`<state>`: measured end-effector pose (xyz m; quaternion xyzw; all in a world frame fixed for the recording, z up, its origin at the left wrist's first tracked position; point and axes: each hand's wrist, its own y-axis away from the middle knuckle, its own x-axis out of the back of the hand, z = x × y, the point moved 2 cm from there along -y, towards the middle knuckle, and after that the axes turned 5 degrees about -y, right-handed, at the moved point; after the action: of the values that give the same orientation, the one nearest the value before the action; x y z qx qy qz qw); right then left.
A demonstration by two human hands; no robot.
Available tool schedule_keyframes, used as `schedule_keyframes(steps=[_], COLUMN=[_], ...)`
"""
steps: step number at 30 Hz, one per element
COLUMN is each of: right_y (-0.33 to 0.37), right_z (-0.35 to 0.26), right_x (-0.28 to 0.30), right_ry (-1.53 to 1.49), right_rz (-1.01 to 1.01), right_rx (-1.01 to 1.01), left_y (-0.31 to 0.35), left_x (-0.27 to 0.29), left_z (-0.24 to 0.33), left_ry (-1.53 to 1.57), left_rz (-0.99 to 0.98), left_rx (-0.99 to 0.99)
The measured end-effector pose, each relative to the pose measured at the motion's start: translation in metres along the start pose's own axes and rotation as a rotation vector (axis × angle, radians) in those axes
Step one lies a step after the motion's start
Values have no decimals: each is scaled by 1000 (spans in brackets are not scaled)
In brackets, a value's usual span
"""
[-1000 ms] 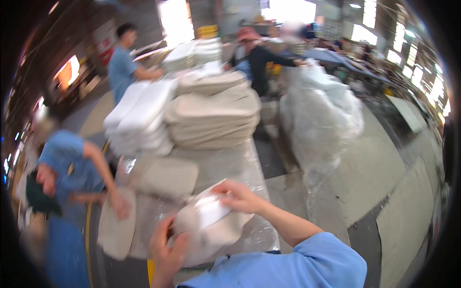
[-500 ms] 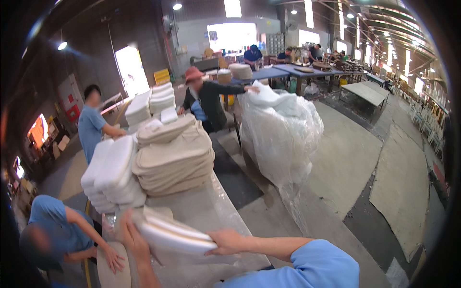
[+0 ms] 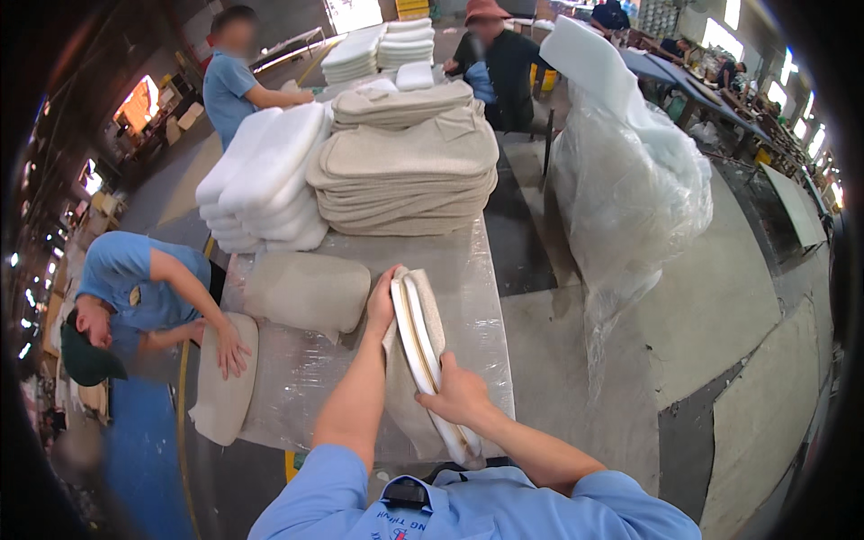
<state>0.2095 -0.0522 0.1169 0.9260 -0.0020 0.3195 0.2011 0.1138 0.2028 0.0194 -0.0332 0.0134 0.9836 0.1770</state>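
Tabletop (image 3: 468, 270): foam pad (image 3: 416, 333) now turned edgewise.

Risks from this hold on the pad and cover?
1. The white foam pad stands on edge, only partly inside the beige fabric cover; held by the left hand at the far end and the right hand near the middle, it could flex or slip out.
2. The table's plastic sheet looks slick, so the cover might slide.
3. A co-worker's hand presses a cushion overhanging the table edge; it may drop.
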Motion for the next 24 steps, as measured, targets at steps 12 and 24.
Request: schedule_keyframes(steps=[12,24], right_y=[-163,-182], right_z=[47,42], right_x=[42,39], right_ry=[-1052,-1100], right_rz=[179,-54], right_rx=[135,90], left_y=[24,33], left_x=[-47,-39], left_z=[18,51], left_ry=[45,-499], left_rz=[-97,-89], left_rx=[119,-148])
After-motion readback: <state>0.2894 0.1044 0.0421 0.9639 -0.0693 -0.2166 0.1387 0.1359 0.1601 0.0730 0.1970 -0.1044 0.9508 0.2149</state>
